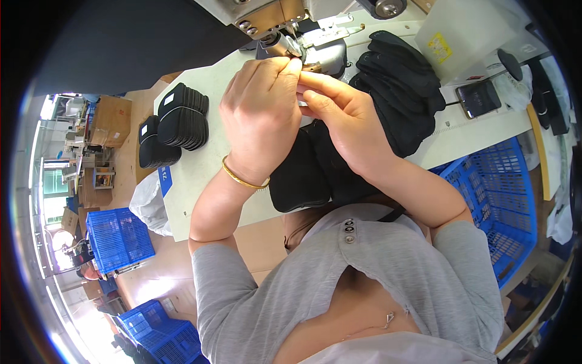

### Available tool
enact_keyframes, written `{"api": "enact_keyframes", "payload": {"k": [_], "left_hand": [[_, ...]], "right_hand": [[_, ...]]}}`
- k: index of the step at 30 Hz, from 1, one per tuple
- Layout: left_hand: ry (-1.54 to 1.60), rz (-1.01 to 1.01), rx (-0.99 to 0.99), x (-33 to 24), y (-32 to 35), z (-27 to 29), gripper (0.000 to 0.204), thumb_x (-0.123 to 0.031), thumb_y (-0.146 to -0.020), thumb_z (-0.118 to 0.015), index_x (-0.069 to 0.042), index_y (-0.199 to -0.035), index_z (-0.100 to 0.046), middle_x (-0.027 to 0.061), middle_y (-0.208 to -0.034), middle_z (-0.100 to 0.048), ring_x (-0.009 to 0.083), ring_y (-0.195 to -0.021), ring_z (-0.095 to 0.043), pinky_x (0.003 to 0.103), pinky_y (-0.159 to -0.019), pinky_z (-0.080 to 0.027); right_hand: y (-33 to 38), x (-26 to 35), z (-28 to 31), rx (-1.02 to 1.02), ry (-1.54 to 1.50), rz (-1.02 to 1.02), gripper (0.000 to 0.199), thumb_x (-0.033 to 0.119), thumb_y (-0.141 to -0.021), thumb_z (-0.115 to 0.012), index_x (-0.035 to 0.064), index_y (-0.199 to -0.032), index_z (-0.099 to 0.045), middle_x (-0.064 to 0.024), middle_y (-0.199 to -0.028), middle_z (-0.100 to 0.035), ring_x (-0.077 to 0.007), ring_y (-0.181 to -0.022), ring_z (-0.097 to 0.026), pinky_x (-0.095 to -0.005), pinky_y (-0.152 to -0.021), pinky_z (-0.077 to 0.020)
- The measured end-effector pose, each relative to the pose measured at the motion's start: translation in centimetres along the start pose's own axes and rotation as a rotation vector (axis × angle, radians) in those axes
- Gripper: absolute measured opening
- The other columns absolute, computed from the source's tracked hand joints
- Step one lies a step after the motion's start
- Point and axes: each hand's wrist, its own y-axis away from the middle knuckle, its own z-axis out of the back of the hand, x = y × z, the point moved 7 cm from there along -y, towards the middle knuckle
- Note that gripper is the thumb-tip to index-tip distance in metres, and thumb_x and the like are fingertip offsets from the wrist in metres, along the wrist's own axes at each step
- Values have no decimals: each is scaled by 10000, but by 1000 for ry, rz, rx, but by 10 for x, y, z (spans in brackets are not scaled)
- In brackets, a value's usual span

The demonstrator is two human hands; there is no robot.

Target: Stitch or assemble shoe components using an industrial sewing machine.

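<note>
My left hand [259, 112], a gold bangle at its wrist, is closed in a pinch just below the needle area of a sewing machine [276, 18]. My right hand [351, 124] meets it there, its thumb and forefinger drawn together. Whatever lies between the fingertips is too small or hidden to make out. Below both hands, black padded fabric pieces [298, 176] lie at the table's front edge, partly covered by my right hand and forearm. A heap of black fabric pieces [397, 91] rests to the right of the machine.
Banded stacks of black pieces [185, 118] stand on the white table [212, 200] at the left. A phone [479, 98] and a translucent bin [464, 36] are at the right. Blue crates sit on both sides, one blue crate [497, 206] close by my right elbow.
</note>
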Motion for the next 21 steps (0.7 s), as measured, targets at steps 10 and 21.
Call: {"api": "enact_keyframes", "payload": {"k": [10,21], "left_hand": [[-4,64,1,-1,-4,-2,256,11,-657,-658,-24,-905,-707,55,-798,-608,229,-703,-589,346,-600,-496],[53,192,-28,0,-2,-1,135,65,-772,-663,-7,-884,-682,90,-853,-658,266,-766,-646,341,-687,-521]], "right_hand": [[1,5,3,-12,48,26,335,59,-992,-523,-58,-1299,-592,-85,-1166,-686,-82,-990,-599,-235,-882,-496],[2,4,8,9,65,-7,313,78,-1010,-525,-42,-1287,-606,-87,-1189,-670,-116,-1044,-615,-263,-934,-502]]}}
